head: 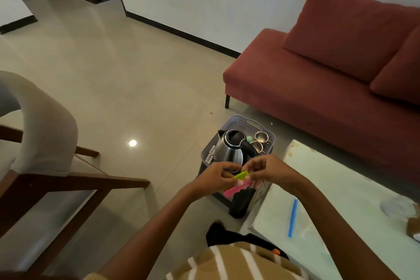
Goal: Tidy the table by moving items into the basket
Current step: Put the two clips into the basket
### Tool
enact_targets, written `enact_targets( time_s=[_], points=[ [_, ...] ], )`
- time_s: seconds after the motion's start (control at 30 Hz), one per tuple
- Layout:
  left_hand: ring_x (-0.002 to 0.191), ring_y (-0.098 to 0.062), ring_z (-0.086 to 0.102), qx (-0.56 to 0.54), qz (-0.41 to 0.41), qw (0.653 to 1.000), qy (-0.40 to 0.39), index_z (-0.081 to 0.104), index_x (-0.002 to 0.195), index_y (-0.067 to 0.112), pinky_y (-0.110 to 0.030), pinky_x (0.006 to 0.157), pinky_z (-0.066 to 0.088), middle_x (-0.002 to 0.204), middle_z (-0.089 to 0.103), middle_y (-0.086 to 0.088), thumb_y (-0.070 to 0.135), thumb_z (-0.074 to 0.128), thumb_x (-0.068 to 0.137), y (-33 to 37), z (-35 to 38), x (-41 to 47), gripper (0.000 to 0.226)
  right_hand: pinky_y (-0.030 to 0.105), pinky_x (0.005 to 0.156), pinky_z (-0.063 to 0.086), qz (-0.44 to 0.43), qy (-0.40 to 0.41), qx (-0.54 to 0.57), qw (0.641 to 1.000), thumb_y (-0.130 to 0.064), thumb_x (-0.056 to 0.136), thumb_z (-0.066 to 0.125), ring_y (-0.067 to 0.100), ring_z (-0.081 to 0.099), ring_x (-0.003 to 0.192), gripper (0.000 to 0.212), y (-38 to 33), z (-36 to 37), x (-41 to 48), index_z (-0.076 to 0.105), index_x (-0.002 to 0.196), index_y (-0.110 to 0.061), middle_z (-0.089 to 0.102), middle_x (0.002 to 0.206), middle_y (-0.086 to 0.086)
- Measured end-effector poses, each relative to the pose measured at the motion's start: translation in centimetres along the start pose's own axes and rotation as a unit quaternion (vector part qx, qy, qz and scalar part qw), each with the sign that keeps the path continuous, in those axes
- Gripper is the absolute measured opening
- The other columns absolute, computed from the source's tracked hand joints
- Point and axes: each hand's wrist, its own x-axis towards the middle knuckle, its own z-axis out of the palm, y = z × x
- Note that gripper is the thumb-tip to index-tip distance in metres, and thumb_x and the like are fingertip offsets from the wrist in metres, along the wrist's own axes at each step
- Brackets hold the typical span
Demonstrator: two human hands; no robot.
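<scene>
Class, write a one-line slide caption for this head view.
Both hands hold green and pink strips above the basket.

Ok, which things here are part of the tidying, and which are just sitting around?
Part of the job:
basket, already holding a kettle and two cups
green strip and pink strip, held by left hand and right hand
blue strip on the table

Just there:
sofa
chair
</scene>
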Motion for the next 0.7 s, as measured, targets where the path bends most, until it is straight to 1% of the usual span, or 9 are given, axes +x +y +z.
enact_targets(
  time_s=[0.1, 0.2, 0.23, 0.33, 0.43, 0.53, 0.63, 0.7],
  points=[
    [0.075, 0.007, 0.066, -0.008, 0.008, 1.0, 0.028, 0.062, 0.115, 0.018, -0.009, 0.063, 0.051, 0.09, 0.066, 0.016, 0.021, 0.066, 0.085, -0.4, -1.8, 0.9, 0.03, 0.021, 0.057, 0.055, 0.004, 0.006, 0.027, 1.0, 0.0, 0.078, 0.069, 0.016, 0.067, 0.06, 0.013, -0.9, -0.6, 2.2, 0.068, 0.09, -0.004, 0.071, 0.072, 0.009],
    [0.082, -0.001, 0.065, -0.013, -0.002, 0.998, 0.056, 0.063, 0.112, 0.017, -0.013, 0.068, 0.053, 0.098, 0.067, 0.006, 0.021, 0.066, 0.085, -0.9, -4.3, 2.7, 0.027, 0.022, 0.055, 0.056, 0.011, 0.019, 0.069, 0.997, 0.006, 0.076, 0.068, 0.017, 0.066, 0.056, 0.015, -1.9, -2.0, 5.1, 0.067, 0.089, -0.002, 0.069, 0.07, 0.012],
    [0.081, -0.002, 0.066, -0.025, -0.008, 0.998, 0.059, 0.063, 0.111, 0.018, -0.014, 0.067, 0.053, 0.098, 0.067, 0.006, 0.02, 0.066, 0.085, -1.0, -5.2, 3.5, 0.026, 0.021, 0.054, 0.056, 0.013, 0.022, 0.086, 0.996, 0.007, 0.076, 0.067, 0.017, 0.065, 0.054, 0.015, -2.2, -2.5, 6.2, 0.066, 0.089, -0.001, 0.068, 0.069, 0.013],
    [0.073, 0.0, 0.066, -0.053, -0.025, 0.996, 0.068, 0.062, 0.105, 0.026, -0.011, 0.062, 0.052, 0.092, 0.065, 0.011, 0.017, 0.066, 0.085, -0.9, -7.7, 6.2, 0.023, 0.021, 0.053, 0.057, 0.019, 0.027, 0.124, 0.992, 0.009, 0.076, 0.066, 0.017, 0.064, 0.051, 0.015, -2.8, -4.5, 9.5, 0.064, 0.089, 0.002, 0.067, 0.068, 0.015],
    [0.074, -0.004, 0.066, -0.081, -0.054, 0.989, 0.111, 0.062, 0.106, 0.025, -0.013, 0.062, 0.054, 0.096, 0.067, 0.005, 0.012, 0.064, 0.085, -0.6, -10.0, 9.5, 0.025, 0.021, 0.052, 0.056, 0.025, 0.047, 0.169, 0.984, 0.011, 0.077, 0.063, 0.017, 0.064, 0.051, 0.014, -3.0, -7.2, 13.1, 0.062, 0.087, 0.002, 0.065, 0.066, 0.014],
    [0.073, -0.001, 0.065, -0.101, -0.094, 0.978, 0.155, 0.062, 0.105, 0.021, -0.011, 0.06, 0.051, 0.102, 0.067, -0.001, 0.012, 0.059, 0.089, -0.3, -12.1, 12.5, 0.019, 0.02, 0.047, 0.054, 0.037, 0.1, 0.188, 0.976, 0.013, 0.078, 0.061, 0.013, 0.063, 0.047, 0.015, -2.5, -10.5, 16.9, 0.062, 0.082, -0.001, 0.063, 0.063, 0.011],
    [0.079, -0.008, 0.065, -0.124, -0.134, 0.969, 0.169, 0.061, 0.106, 0.019, -0.018, 0.069, 0.05, 0.102, 0.068, -0.002, 0.016, 0.056, 0.091, -0.2, -14.1, 14.7, 0.015, 0.017, 0.042, 0.05, 0.061, 0.178, 0.16, 0.969, 0.015, 0.078, 0.06, 0.008, 0.059, 0.041, 0.019, -0.9, -13.5, 21.4, 0.06, 0.076, -0.004, 0.058, 0.066, 0.013],
    [0.081, -0.01, 0.066, -0.132, -0.16, 0.963, 0.171, 0.061, 0.105, 0.018, -0.021, 0.073, 0.05, 0.1, 0.069, 0.0, 0.015, 0.054, 0.093, -0.5, -15.0, 16.0, 0.014, 0.015, 0.038, 0.046, 0.083, 0.231, 0.127, 0.961, 0.017, 0.077, 0.058, 0.003, 0.054, 0.035, 0.024, 0.4, -14.8, 24.9, 0.058, 0.07, -0.007, 0.056, 0.064, 0.012]
  ],
)
